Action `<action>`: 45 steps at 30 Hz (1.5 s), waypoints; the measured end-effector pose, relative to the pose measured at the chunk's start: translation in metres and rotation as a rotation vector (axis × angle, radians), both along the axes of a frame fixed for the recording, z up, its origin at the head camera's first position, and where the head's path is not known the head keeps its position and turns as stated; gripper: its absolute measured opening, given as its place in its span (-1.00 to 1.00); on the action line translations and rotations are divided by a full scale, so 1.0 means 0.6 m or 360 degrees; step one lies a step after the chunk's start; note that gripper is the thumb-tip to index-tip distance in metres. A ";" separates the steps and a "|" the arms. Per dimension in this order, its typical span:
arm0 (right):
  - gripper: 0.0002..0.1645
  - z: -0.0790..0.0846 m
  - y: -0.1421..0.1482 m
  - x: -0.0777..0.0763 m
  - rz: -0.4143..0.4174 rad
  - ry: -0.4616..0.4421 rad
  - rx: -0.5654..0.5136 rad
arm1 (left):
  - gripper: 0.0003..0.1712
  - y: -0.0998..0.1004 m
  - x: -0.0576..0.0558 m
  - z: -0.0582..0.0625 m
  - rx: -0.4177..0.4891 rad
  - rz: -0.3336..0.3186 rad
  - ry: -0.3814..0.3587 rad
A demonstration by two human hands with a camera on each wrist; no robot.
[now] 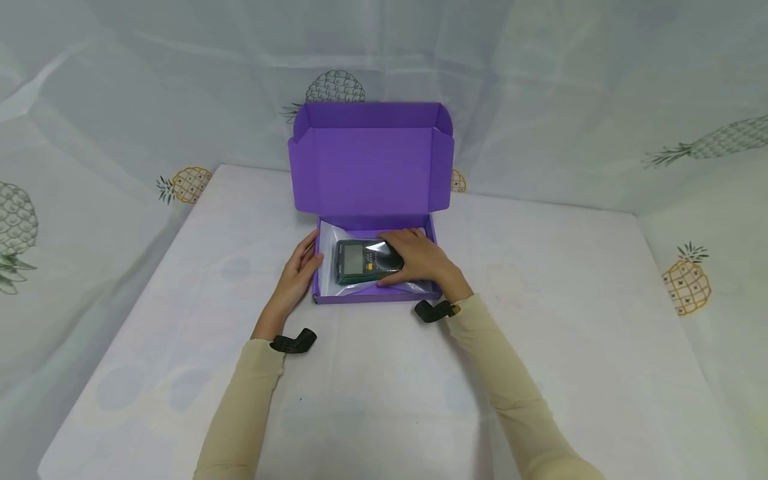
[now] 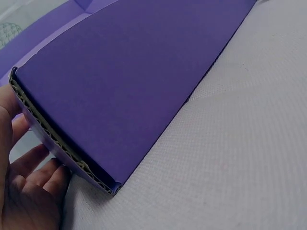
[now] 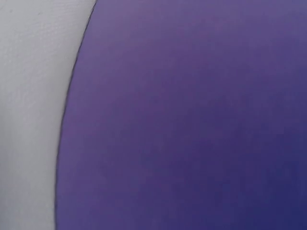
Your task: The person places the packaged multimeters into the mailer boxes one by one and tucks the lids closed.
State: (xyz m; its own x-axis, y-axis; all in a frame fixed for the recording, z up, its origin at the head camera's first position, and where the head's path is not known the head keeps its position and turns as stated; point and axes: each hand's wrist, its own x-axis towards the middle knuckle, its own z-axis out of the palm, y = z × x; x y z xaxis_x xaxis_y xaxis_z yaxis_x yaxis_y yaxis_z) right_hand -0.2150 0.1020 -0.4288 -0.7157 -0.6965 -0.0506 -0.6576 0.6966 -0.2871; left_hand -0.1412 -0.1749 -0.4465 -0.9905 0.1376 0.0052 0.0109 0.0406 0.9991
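A purple cardboard box (image 1: pixel 375 299) stands on the table with its lid (image 1: pixel 372 170) raised at the back. Inside it lies a dark green multimeter (image 1: pixel 353 260) with a grey screen, on or within clear plastic wrapping (image 1: pixel 327 280). My right hand (image 1: pixel 417 258) grips the multimeter's right end, thumb on the near side and fingers on the far side. At the box's left wall my left hand (image 1: pixel 298 270) holds on, thumb at the rim and fingers along the outside. The left wrist view shows those fingers (image 2: pixel 36 177) beside the corrugated edge. The right wrist view shows only the box's wall (image 3: pixel 182 120) and cloth.
A white cloth (image 1: pixel 576 320) covers the table. Behind the lid hangs a pale curtain (image 1: pixel 540 87) printed with pineapples. Each wrist wears a black camera mount, one on the left (image 1: pixel 294 341) and one on the right (image 1: pixel 435 311).
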 end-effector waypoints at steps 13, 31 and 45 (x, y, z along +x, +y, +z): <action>0.39 -0.001 0.000 0.000 0.0045 0.0000 0.0019 | -0.30 0.001 0.007 0.014 0.0007 0.0015 -0.0056; 0.27 0.004 0.000 -0.001 0.0029 0.0018 -0.0038 | -0.36 -0.005 0.001 0.012 -0.0086 0.0037 -0.0048; -0.24 0.014 0.018 -0.002 -0.0083 -0.0355 -0.0826 | -0.29 -0.039 -0.038 -0.003 0.0209 0.0052 -0.0197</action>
